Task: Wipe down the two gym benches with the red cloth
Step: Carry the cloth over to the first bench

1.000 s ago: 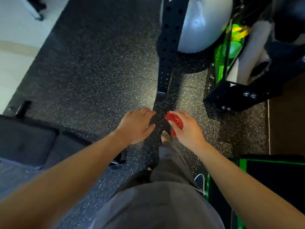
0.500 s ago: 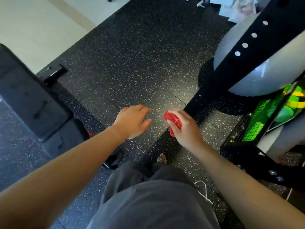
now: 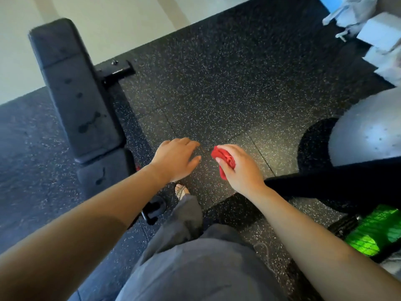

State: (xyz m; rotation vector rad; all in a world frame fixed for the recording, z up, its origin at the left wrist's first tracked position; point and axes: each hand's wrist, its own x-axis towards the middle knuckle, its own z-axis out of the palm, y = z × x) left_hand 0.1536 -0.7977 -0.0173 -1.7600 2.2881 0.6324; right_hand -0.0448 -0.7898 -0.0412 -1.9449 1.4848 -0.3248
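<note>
Speckled floor (image 3: 217,83); right hand (image 3: 240,168) grips red cloth (image 3: 224,158); left hand (image 3: 175,159) relaxed.

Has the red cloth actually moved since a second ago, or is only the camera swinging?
Yes. The red cloth, gripped in the right hand, has shifted left, away from the black rack beam and toward the bench.

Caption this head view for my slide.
Right hand grips bunched red cloth; left hand empty, black padded gym bench alongside.
</note>
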